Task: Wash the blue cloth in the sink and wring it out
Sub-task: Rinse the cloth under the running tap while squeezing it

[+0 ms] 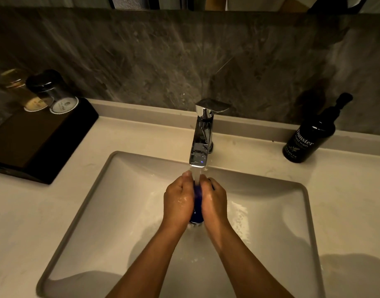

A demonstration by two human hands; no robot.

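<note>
The blue cloth is bunched into a narrow wad, pressed between my two palms over the middle of the white rectangular sink. My left hand squeezes it from the left and my right hand from the right, so only a thin dark blue strip shows. Water streams from the chrome tap straight onto the cloth and my fingertips, and drips off below the hands. Both hands are wet.
A black hand wash bottle stands on the counter at the back right. At the back left sits a dark tray with two upturned glasses. A grey stone wall rises behind the counter.
</note>
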